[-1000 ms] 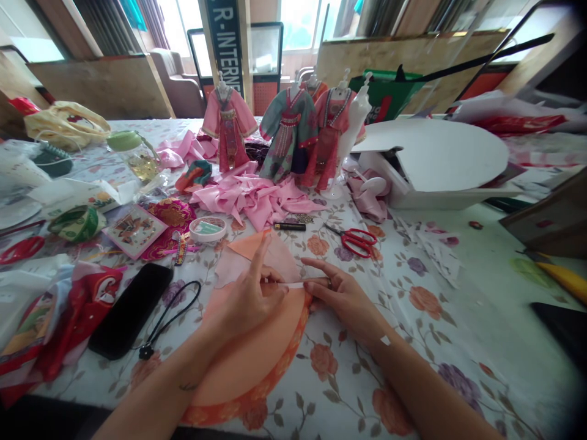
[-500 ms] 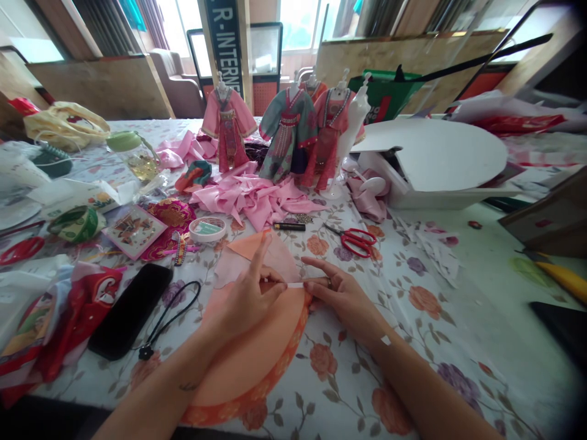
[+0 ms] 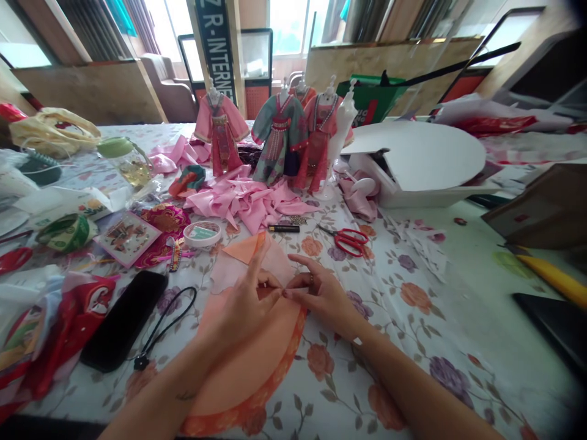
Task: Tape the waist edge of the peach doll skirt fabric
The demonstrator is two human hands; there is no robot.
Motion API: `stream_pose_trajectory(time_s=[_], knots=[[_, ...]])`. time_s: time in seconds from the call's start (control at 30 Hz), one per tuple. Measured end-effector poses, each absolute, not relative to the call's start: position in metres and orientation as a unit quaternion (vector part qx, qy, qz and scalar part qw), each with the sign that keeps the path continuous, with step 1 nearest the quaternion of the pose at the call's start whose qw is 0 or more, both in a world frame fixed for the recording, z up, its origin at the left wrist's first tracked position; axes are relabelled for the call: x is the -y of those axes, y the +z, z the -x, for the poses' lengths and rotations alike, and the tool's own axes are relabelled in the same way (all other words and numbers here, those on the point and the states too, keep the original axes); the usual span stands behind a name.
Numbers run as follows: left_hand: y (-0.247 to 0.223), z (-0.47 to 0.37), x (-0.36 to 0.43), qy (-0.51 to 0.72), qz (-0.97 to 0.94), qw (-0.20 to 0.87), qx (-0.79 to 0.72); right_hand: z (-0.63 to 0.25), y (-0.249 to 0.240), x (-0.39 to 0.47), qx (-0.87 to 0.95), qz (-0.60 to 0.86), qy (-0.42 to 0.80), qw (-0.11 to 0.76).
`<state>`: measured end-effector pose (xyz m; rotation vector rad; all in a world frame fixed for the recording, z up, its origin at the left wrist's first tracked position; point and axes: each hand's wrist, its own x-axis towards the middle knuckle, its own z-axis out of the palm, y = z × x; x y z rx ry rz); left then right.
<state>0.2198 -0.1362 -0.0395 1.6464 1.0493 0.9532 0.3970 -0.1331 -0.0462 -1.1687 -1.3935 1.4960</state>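
Note:
A piece of light orange fabric [image 3: 247, 366] with a curved, patterned darker orange border lies on the table in front of me. My left hand [image 3: 252, 299] is at its upper edge, thumb and a curled finger pinched together there, the index finger pointing up and away. Tip to tip with it, my right hand [image 3: 323, 290] pinches with thumb and finger, its index finger raised. A bit of white strip [image 3: 300, 289] shows between the right fingers; the fingertips hide the rest. Beyond the hands lies paler peach fabric [image 3: 224, 269] with an orange folded piece [image 3: 241, 249].
Red-handled scissors [image 3: 351, 241], a black tube [image 3: 284, 228] and a white tape roll [image 3: 202, 234] lie beyond the hands. A black phone [image 3: 123, 321] is at left. Pink cloth [image 3: 233, 198] lies below small dressed mannequins [image 3: 279, 137]. A white round board [image 3: 431, 153] stands at right.
My hands have drawn together, the right one moving left until the fingertips meet. The white strip that spanned the gap between them is now mostly covered. The view has shifted slightly.

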Motion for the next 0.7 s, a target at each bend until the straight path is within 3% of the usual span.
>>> stream_pose_trajectory(time_s=[0.7], knots=[[-0.034,-0.218,0.137,0.358,-0.67,0.447,-0.473,-0.41,-0.047,0.132,0.461,0.491,0.634,0.381]])
